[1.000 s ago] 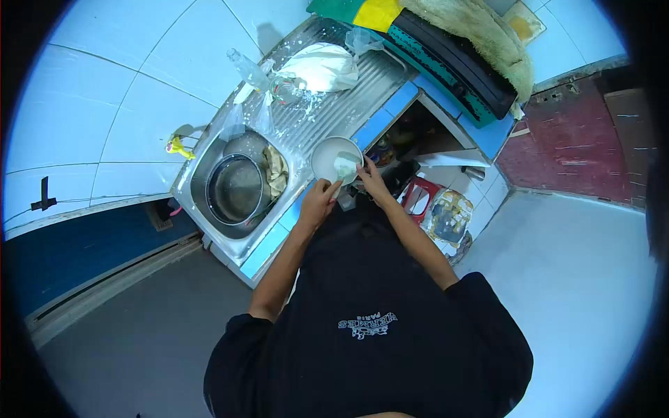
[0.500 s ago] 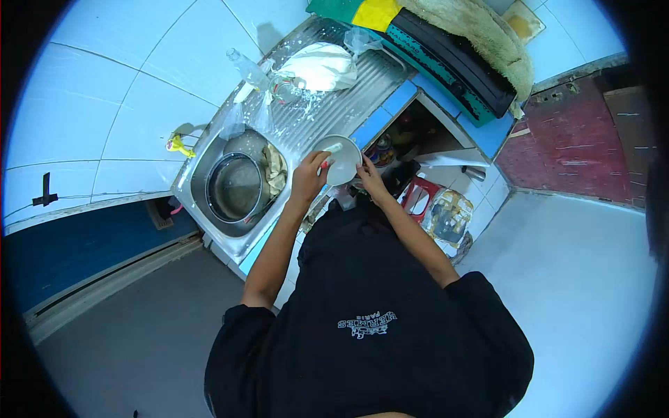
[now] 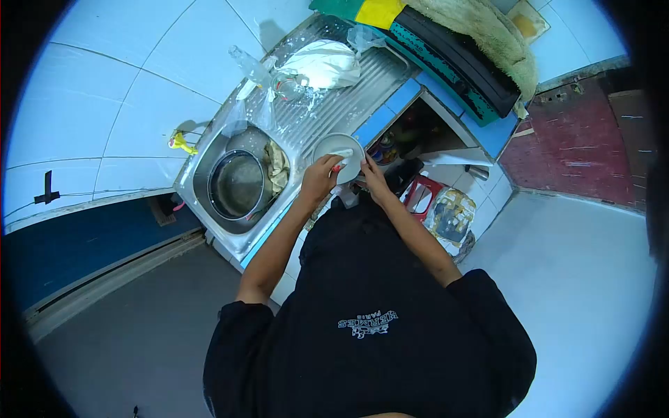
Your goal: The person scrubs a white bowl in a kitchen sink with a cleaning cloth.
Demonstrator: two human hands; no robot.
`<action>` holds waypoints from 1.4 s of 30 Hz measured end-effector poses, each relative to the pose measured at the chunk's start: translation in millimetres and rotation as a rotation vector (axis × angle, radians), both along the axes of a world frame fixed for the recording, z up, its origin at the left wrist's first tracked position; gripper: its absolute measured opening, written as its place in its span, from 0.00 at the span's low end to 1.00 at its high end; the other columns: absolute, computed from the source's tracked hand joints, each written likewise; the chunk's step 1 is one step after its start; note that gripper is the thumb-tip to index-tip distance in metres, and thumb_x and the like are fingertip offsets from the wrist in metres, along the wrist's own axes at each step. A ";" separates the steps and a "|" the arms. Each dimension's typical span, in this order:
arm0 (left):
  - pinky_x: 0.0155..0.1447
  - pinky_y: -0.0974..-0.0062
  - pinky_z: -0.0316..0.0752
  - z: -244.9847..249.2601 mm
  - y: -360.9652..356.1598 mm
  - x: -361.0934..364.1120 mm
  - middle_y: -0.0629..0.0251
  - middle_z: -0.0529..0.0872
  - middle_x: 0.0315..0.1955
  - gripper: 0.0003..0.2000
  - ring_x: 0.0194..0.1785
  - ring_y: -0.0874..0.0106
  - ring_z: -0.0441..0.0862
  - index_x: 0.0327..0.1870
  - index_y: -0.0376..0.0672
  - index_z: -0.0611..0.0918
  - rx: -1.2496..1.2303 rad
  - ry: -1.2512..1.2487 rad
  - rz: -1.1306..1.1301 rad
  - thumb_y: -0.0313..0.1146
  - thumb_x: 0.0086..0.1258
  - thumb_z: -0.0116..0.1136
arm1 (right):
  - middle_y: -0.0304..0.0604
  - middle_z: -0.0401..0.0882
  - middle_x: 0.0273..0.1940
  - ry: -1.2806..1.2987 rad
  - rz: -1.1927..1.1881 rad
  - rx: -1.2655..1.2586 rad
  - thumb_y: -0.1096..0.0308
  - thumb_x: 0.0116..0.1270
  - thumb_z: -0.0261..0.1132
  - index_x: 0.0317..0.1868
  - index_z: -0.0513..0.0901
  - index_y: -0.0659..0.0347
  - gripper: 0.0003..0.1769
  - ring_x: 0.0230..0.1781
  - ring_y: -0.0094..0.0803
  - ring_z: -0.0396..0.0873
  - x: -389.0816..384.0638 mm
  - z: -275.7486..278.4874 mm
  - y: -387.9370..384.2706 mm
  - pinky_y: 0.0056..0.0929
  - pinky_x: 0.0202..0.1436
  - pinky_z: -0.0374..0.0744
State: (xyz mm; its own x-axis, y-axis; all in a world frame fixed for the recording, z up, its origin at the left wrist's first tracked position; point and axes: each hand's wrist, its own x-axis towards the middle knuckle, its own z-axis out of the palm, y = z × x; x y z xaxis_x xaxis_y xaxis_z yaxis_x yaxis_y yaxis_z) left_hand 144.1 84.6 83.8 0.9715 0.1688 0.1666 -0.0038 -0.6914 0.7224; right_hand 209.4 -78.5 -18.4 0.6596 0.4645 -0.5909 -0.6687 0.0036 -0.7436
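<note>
A pale round bowl (image 3: 332,145) is held over the counter's front edge, in front of my body. My right hand (image 3: 373,177) grips its right rim. Inside the bowl, my left hand (image 3: 320,177) pinches a small white item (image 3: 343,152), perhaps a cloth or tissue; a red spot shows at the fingertips. To the left, a metal sink (image 3: 202,180) holds a round pot (image 3: 238,184) with liquid in it and a crumpled beige cloth (image 3: 277,168).
Above the sink, the ribbed steel drainboard (image 3: 327,115) bears a white bag (image 3: 324,64) and a clear bottle (image 3: 245,64). A yellow tap (image 3: 181,142) is on the wall. A green-black appliance (image 3: 453,66) stands back right, above an open cupboard (image 3: 418,129).
My left hand has moved slightly right and down with the white item inside the bowl. The bowl and right hand have barely shifted.
</note>
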 end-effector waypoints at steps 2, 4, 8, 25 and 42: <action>0.46 0.63 0.77 0.9 -2.6 -3.7 0.55 0.84 0.40 0.09 0.43 0.54 0.82 0.44 0.40 0.82 -0.066 0.028 -0.019 0.28 0.64 0.58 | 0.40 0.71 0.57 0.047 -0.012 0.023 0.51 0.73 0.55 0.72 0.59 0.44 0.31 0.56 0.31 0.69 -0.6 8.1 0.2 0.37 0.57 0.71; 0.46 0.63 0.77 6.1 -4.5 -6.6 0.55 0.84 0.40 0.09 0.43 0.54 0.82 0.44 0.40 0.82 -0.071 0.036 -0.026 0.28 0.64 0.58 | 0.40 0.70 0.58 0.097 -0.023 0.043 0.51 0.73 0.55 0.73 0.58 0.44 0.31 0.57 0.32 0.69 -3.6 13.2 0.4 0.40 0.59 0.70; 0.45 0.64 0.77 10.0 -5.0 -11.5 0.54 0.84 0.38 0.08 0.42 0.54 0.82 0.42 0.39 0.83 -0.084 0.128 -0.050 0.29 0.63 0.60 | 0.36 0.74 0.47 0.116 -0.106 0.058 0.54 0.72 0.58 0.70 0.65 0.47 0.28 0.48 0.26 0.72 -2.4 15.5 2.8 0.28 0.49 0.76; 0.42 0.61 0.76 -1.6 -4.8 16.9 0.55 0.84 0.37 0.08 0.39 0.53 0.82 0.42 0.41 0.82 0.002 0.020 0.101 0.32 0.64 0.59 | 0.39 0.74 0.51 0.114 -0.040 0.035 0.47 0.71 0.55 0.72 0.61 0.42 0.31 0.51 0.32 0.72 1.0 12.7 3.6 0.44 0.56 0.71; 0.38 0.67 0.77 19.0 36.1 10.8 0.52 0.86 0.28 0.12 0.32 0.60 0.85 0.35 0.35 0.84 -0.124 0.332 -0.047 0.38 0.62 0.63 | 0.35 0.73 0.52 0.096 -0.045 0.009 0.48 0.72 0.54 0.71 0.62 0.45 0.30 0.48 0.30 0.72 2.7 6.2 5.6 0.46 0.57 0.70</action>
State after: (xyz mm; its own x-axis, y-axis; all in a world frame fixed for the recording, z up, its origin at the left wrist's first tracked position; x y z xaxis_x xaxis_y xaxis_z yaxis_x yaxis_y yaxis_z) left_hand 155.0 120.7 102.8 0.9765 0.1214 -0.1783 0.2152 -0.6029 0.7682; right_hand 212.1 -72.9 -12.2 0.6204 0.4409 -0.6487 -0.7360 0.0417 -0.6757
